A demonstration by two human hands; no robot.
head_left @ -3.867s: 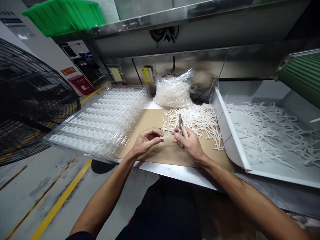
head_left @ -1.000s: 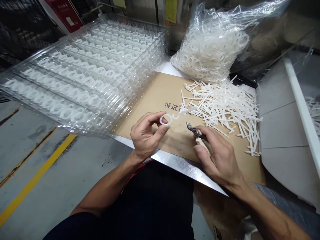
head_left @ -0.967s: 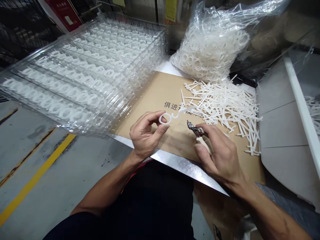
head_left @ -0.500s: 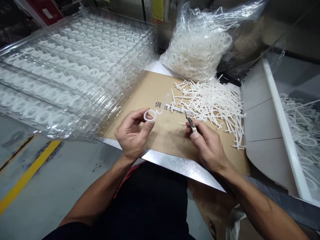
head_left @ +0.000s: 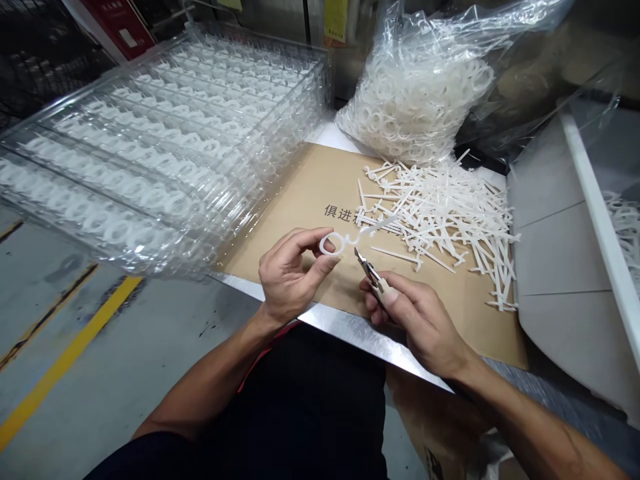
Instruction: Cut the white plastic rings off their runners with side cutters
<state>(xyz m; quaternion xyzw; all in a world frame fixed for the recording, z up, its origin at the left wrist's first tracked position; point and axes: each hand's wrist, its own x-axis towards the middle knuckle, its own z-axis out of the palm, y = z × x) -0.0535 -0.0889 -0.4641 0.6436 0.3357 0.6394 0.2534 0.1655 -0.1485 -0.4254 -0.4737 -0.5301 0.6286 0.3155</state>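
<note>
My left hand pinches a white plastic ring piece between thumb and fingers, its stem pointing right, just above the cardboard sheet. My right hand firmly grips small side cutters, their tips just below the stem, not touching it. A loose pile of white plastic pieces lies right; stacked clear trays sit left.

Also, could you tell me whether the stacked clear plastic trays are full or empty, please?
Full: the clear plastic trays show tight rows of white ring-shaped plastic pieces.
</note>
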